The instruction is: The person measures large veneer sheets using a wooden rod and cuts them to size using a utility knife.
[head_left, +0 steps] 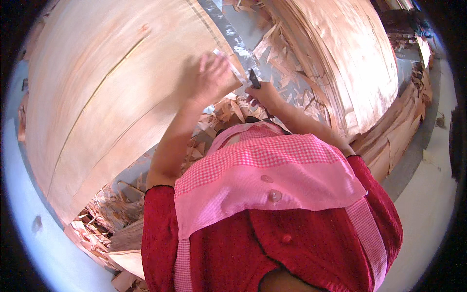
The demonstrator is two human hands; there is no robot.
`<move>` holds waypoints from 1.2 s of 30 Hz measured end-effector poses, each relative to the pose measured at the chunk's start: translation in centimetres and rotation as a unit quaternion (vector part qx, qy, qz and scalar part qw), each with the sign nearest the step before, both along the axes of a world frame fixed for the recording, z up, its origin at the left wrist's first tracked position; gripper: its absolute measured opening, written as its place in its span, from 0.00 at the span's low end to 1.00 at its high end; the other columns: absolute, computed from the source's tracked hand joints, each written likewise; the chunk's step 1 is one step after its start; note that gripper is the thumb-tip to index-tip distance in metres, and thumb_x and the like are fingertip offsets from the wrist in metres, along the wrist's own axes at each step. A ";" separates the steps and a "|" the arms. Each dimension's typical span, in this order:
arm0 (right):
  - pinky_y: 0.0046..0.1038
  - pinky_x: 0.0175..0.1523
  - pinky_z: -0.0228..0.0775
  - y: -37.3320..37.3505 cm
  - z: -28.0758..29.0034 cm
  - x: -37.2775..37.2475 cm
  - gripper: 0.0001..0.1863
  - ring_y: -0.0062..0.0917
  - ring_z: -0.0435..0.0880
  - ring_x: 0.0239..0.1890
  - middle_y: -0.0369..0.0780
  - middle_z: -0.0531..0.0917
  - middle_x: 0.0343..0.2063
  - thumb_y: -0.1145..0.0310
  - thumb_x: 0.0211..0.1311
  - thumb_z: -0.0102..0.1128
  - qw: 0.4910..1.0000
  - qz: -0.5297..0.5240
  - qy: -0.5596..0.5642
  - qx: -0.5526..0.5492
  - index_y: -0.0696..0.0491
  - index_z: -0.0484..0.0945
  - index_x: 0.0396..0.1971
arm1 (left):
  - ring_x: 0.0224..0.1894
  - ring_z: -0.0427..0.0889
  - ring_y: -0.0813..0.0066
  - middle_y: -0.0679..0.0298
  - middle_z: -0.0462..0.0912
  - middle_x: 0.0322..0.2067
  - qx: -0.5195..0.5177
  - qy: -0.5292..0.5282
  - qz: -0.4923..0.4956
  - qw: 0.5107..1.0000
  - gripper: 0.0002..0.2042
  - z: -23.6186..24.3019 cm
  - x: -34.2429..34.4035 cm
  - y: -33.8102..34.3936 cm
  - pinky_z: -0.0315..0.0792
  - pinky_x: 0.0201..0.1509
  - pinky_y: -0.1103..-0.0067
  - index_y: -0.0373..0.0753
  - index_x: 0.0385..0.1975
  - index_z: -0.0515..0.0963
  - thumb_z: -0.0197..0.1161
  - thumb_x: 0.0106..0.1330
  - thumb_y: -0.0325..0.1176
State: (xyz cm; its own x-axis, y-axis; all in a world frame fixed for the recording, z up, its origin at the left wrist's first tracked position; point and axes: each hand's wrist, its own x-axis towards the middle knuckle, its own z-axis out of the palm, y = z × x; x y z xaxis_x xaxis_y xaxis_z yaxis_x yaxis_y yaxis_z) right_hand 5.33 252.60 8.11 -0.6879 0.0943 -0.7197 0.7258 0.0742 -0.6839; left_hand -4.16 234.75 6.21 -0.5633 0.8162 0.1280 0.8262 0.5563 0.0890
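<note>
My left hand point(212, 75) lies with its fingers stretched out near the right edge of a large pale wood veneer sheet point(112, 92). Next to its fingertips a narrow whitish strip point(237, 73) runs down to the sheet's corner; whether the fingers press on it is unclear. Just right of that corner, my right hand point(265, 95) is closed around a black-handled tool point(254, 79). The handle sticks up above the fist, and the tool's working end is not clear enough to tell its kind. The veneer sheet has a long dark crack running along it.
At right stands a thick stack of veneer sheets point(360, 63) with ragged edges. Torn veneer scraps point(277, 51) litter the grey surface between stack and sheet, and more shavings point(109, 211) pile up at lower left. A grey metal-like strip point(228, 34) runs beside the sheet.
</note>
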 end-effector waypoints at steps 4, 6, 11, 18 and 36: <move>0.21 0.17 0.61 -0.2 -0.6 0.5 0.11 0.19 0.74 0.14 0.38 0.79 0.17 0.65 0.52 0.56 0.999 -0.025 0.021 -0.001 0.60 0.76 0.25 | 0.58 0.60 0.63 0.56 0.66 0.52 0.056 0.029 -0.051 0.997 0.18 -1.9 2.8 0.9 0.50 0.63 0.65 0.33 0.47 0.68 0.48 0.56 0.31; 0.25 0.18 0.63 -0.3 -0.9 0.4 0.10 0.23 0.74 0.14 0.39 0.79 0.17 0.65 0.51 0.57 0.996 0.013 0.046 0.074 0.58 0.76 0.24 | 0.57 0.62 0.62 0.54 0.68 0.50 0.081 0.033 -0.024 0.996 0.17 -2.4 3.5 1.5 0.52 0.62 0.65 0.32 0.45 0.69 0.49 0.54 0.30; 0.34 0.32 0.71 6.9 3.0 -5.4 0.11 0.33 0.80 0.28 0.40 0.80 0.21 0.62 0.54 0.49 0.781 0.410 0.096 0.462 0.51 0.77 0.31 | 0.58 0.61 0.60 0.59 0.70 0.49 0.157 -0.110 -0.026 0.981 0.16 -1.0 1.7 -1.2 0.54 0.60 0.63 0.38 0.43 0.72 0.52 0.54 0.31; 0.22 0.21 0.68 1.3 5.3 -3.0 0.14 0.20 0.76 0.18 0.40 0.79 0.18 0.64 0.56 0.53 0.969 0.227 0.093 0.034 0.63 0.74 0.28 | 0.63 0.50 0.62 0.65 0.54 0.60 -0.114 -0.068 0.232 0.964 0.34 0.6 4.4 -28.2 0.43 0.60 0.51 0.47 0.56 0.60 0.62 0.46 0.45; 0.21 0.15 0.61 -30.6 -1.6 -3.8 0.11 0.18 0.70 0.11 0.36 0.73 0.12 0.68 0.53 0.58 0.996 -0.078 0.047 -0.001 0.61 0.75 0.20 | 0.58 0.58 0.65 0.62 0.62 0.55 0.253 -0.169 0.119 0.945 0.21 -2.3 2.4 -29.6 0.56 0.58 0.61 0.39 0.49 0.67 0.54 0.51 0.27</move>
State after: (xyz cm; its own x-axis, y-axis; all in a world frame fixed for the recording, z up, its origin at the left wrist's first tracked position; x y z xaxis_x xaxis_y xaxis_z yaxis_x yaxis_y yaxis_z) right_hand 1.48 221.96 6.55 -0.7293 0.2040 -0.6531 0.6610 -0.0363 -0.7495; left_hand -1.74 205.18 3.91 -0.8013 0.5447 0.2475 0.5602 0.5378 0.6301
